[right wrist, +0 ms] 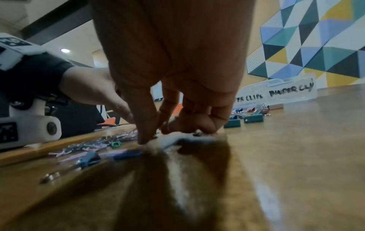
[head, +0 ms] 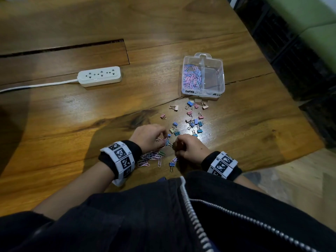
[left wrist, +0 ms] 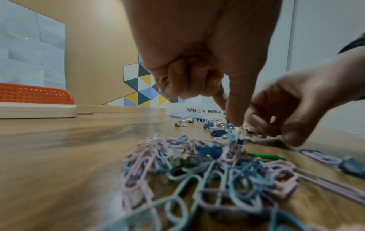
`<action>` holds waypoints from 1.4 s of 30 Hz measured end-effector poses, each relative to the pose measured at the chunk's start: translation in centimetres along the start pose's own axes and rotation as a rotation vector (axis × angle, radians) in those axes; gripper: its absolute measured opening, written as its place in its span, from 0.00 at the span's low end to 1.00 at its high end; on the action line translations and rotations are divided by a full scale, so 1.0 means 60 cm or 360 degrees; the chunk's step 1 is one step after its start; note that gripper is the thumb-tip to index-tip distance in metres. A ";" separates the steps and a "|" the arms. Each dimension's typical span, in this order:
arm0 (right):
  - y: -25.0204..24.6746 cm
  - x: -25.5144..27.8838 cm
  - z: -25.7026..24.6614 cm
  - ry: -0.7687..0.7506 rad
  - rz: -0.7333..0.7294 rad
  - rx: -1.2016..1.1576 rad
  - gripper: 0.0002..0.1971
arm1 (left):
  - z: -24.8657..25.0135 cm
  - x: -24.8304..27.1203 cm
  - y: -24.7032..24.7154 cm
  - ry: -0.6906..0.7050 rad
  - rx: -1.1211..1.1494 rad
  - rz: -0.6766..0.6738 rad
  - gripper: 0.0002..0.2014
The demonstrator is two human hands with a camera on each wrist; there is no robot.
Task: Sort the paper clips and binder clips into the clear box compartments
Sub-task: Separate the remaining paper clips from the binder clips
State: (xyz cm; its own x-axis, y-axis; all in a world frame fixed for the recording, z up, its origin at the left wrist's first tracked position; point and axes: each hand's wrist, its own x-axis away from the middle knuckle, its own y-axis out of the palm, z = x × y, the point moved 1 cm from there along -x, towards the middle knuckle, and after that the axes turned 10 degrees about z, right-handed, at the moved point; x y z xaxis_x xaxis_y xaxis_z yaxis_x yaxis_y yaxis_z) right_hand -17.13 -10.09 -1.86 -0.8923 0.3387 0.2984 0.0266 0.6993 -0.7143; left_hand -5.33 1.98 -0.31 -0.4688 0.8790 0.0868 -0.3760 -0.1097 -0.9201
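The clear box (head: 221, 88) stands far right. Its left compartment holds pink and blue paper clips (head: 192, 77); the right compartment (head: 212, 77) looks bare. Binder clips (head: 195, 122) lie scattered between the box and my hands. A pile of paper clips (head: 151, 157) lies under my left wrist. My left hand (head: 164, 138) pinches a pink paper clip (left wrist: 236, 137) at the pile's far edge. My right hand (head: 175, 144), fingers curled, pinches at a blue binder clip (head: 168, 142) between the two hands. Its fingertips (right wrist: 144, 139) touch the table.
A white power strip (head: 99, 76) with its cord lies far left on the wooden table (head: 72, 115). A slot in the tabletop (head: 63, 47) runs behind it. The table's right edge (head: 309, 142) drops off to the floor. One blue binder clip (head: 171, 164) lies near my right wrist.
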 end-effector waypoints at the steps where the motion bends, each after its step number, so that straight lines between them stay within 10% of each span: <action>1: 0.001 0.001 0.002 0.0004 0.0009 -0.0007 0.10 | -0.001 -0.001 -0.002 -0.0004 0.0032 0.0034 0.09; 9: -0.008 0.001 -0.018 -0.0014 0.0064 -0.0406 0.09 | 0.007 -0.003 -0.005 -0.0079 0.0728 0.0093 0.09; 19: -0.006 0.007 -0.012 -0.0099 0.0126 -0.0453 0.09 | 0.018 -0.001 -0.016 0.0086 0.0329 -0.0133 0.08; 42: -0.008 0.004 0.009 0.0057 0.0122 -0.0970 0.08 | 0.005 0.005 -0.025 -0.0074 0.0847 -0.0126 0.14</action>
State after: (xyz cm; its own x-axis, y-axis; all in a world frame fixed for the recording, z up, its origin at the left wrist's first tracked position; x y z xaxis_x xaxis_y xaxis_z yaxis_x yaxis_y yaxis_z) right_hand -17.61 -10.70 -1.77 -0.8622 0.4157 0.2894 0.3522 0.9027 -0.2472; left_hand -5.16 2.28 1.23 -0.4530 0.8740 0.1758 -0.7588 -0.2745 -0.5906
